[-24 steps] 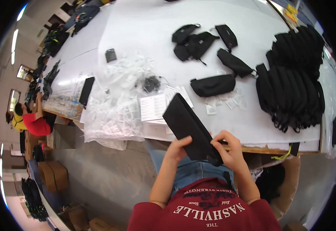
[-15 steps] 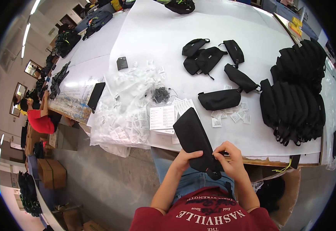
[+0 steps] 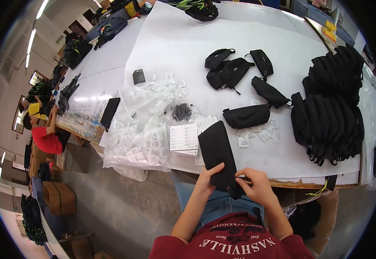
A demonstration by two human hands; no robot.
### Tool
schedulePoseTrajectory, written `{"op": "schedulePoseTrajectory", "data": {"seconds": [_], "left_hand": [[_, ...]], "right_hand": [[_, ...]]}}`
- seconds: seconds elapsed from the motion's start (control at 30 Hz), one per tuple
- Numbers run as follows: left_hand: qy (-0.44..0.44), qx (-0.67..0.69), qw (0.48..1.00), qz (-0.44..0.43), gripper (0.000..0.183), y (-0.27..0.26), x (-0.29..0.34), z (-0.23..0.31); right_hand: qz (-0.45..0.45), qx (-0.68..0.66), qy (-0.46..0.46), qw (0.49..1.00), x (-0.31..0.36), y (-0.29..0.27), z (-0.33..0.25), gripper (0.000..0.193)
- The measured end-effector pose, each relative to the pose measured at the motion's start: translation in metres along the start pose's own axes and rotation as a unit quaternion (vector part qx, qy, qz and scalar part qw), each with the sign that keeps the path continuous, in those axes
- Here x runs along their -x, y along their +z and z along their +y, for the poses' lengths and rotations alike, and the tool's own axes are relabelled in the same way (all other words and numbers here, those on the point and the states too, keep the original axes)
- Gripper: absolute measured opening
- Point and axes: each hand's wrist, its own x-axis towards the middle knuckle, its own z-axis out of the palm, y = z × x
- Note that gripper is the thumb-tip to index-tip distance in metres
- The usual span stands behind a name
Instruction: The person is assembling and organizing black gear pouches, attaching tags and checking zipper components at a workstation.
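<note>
A black zip pouch (image 3: 217, 149) is held up at the table's front edge, its wide end pointing away from me. My left hand (image 3: 207, 178) grips its left side with the thumb lying across the face. At the lower right edge, my right hand (image 3: 257, 185) pinches the pouch near its narrow end, where a small red tag shows. Just beyond lies another black pouch (image 3: 246, 116) on the white table, partly over small white labels (image 3: 265, 131). White printed cards (image 3: 183, 137) lie left of the held pouch.
Several black pouches (image 3: 235, 71) lie farther back, and a large stack of them (image 3: 330, 125) stands at the right. Clear plastic bags (image 3: 140, 112) with labels cover the left part, beside a dark bundle of cords (image 3: 181, 112). A person in red (image 3: 45, 138) works far left.
The held pouch has turned slightly more upright and shifted a little right. Both hands stay on it, the right fingers a little lower along its edge. The whole view has shifted slightly.
</note>
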Motion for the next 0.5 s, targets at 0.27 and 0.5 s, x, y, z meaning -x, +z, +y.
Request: {"op": "schedulePoseTrajectory", "data": {"seconds": [0.27, 0.5], "left_hand": [[-0.066, -0.026, 0.996, -0.044, 0.042, -0.004, 0.001, -0.007], [-0.032, -0.042, 0.995, -0.08, 0.04, -0.001, 0.001, -0.013]], "right_hand": [[-0.02, 0.015, 0.005, 1.0, 0.011, 0.005, 0.005, 0.011], [-0.067, -0.034, 0.04, 0.996, 0.009, 0.002, -0.002, 0.01]]}}
